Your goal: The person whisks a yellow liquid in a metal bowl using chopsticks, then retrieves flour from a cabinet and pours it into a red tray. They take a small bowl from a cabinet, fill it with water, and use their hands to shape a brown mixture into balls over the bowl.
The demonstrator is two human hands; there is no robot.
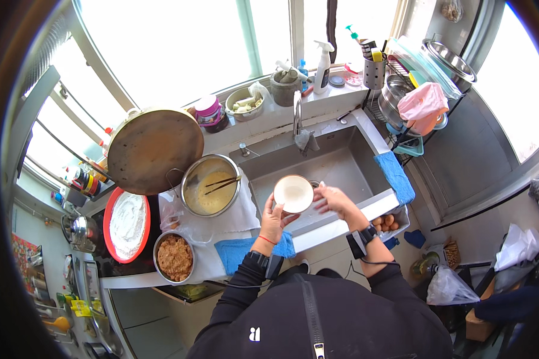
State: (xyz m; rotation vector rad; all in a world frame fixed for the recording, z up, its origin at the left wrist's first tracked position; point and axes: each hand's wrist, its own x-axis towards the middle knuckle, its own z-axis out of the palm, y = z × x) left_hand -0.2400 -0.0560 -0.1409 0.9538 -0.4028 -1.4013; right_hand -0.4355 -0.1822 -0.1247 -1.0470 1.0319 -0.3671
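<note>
My left hand [274, 221] holds a small white bowl [293, 194] with a brown rim above the front of the stainless steel sink [355, 166]. Just right of the bowl is my right hand [334, 203], its fingers apart and somewhat blurred, holding nothing. The chrome faucet [297, 112] stands behind the sink, a grey cloth or bag hanging at its spout. To the left, a metal bowl of yellow beaten egg [215, 190] has a pair of chopsticks [223, 184] resting in it.
Left of the sink are a metal bowl of minced meat [175, 258], a red basin of white flour [128, 224] and a large round wooden board [155, 150]. Blue towels [395, 177] lie over the sink's edges. A dish rack [388, 107] stands right; a bin of eggs [386, 223] sits below.
</note>
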